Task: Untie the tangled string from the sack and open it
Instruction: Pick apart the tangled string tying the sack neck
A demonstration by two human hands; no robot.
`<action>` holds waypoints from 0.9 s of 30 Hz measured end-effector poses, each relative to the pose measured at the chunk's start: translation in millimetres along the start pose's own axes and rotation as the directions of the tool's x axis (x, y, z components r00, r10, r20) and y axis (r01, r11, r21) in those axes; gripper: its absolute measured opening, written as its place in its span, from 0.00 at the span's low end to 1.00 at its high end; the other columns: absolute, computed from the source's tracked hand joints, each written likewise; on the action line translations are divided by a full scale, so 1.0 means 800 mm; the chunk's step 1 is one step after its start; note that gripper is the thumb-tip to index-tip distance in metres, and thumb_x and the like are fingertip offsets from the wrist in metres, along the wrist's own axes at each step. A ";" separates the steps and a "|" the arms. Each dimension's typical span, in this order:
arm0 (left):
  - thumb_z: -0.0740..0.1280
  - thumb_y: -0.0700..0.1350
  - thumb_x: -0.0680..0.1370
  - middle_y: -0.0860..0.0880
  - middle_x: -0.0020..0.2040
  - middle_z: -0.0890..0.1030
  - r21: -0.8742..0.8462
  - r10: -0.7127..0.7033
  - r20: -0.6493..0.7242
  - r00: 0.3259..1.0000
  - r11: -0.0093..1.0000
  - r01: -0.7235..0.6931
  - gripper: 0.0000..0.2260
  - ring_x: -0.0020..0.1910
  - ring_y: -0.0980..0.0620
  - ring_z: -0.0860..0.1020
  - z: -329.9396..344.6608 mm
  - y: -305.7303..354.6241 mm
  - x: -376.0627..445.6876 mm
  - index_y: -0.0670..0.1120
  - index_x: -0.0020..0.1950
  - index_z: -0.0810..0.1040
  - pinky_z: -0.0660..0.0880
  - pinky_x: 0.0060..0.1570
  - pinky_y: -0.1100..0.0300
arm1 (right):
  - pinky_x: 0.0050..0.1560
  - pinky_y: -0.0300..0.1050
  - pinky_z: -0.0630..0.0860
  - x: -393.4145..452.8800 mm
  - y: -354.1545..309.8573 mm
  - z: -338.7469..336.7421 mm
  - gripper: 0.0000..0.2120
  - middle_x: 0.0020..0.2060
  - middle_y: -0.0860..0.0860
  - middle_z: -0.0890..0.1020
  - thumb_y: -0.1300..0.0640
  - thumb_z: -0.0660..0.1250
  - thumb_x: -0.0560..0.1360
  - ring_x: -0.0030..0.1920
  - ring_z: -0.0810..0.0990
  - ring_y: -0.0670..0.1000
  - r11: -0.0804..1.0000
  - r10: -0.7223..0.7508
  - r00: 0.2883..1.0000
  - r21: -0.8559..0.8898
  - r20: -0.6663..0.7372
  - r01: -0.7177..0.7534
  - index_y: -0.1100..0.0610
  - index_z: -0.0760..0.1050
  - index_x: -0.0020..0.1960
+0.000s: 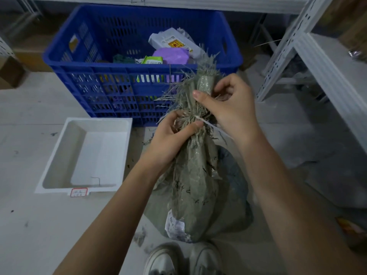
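Floor (29,225) pale, scuffed | shelving (317,56) right | left hand (168,137), right hand (230,108) gripping sack (194,185) neck

A sack (195,187) stands on the floor (35,225) at near centre, just beyond two shoes (184,259). A tray (59,155) lies to its left, a crate (139,62) holding packages (170,48) sits farther back, and shelving (317,62) stands at right.

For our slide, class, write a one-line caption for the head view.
Left hand grips the sack's tied neck while the right hand works the string.
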State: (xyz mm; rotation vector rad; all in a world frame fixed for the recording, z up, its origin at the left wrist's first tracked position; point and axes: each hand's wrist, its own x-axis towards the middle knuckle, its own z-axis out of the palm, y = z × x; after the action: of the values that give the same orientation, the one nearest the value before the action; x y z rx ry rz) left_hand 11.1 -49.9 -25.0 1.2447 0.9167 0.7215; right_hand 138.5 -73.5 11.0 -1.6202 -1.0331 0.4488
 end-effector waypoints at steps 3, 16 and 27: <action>0.74 0.48 0.69 0.47 0.46 0.81 -0.007 0.005 -0.047 0.999 1.000 -0.006 0.10 0.50 0.43 0.81 0.001 0.000 0.001 0.53 0.45 0.76 0.74 0.60 0.40 | 0.33 0.30 0.66 -0.007 0.006 -0.008 0.21 0.32 0.49 0.68 0.53 0.75 0.67 0.30 0.66 0.43 0.999 -0.042 0.989 0.025 -0.142 0.046 0.50 0.61 0.32; 0.71 0.37 0.71 0.50 0.42 0.73 0.148 0.272 -0.199 0.942 0.958 -0.245 0.14 0.39 0.56 0.73 0.010 0.002 -0.006 0.49 0.42 0.66 0.70 0.40 0.63 | 0.41 0.50 0.78 -0.062 0.016 0.006 0.06 0.42 0.56 0.81 0.65 0.66 0.71 0.43 0.80 0.55 0.798 -0.433 0.901 -0.461 0.011 0.389 0.62 0.82 0.45; 0.66 0.32 0.76 0.36 0.42 0.70 -0.037 0.352 -0.184 0.918 0.930 -0.365 0.13 0.31 0.58 0.73 0.013 -0.005 -0.017 0.47 0.45 0.66 0.68 0.32 0.69 | 0.43 0.39 0.76 -0.052 0.023 -0.003 0.07 0.43 0.55 0.79 0.60 0.68 0.74 0.42 0.78 0.48 0.864 -0.391 0.918 -0.317 0.065 0.390 0.61 0.82 0.50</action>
State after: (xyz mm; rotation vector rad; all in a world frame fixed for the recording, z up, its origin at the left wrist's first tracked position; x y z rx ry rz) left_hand 14.0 -67.4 -25.7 1.3170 0.8020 1.1612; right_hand 124.4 -108.8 -14.6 -1.6346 -1.4551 -0.0016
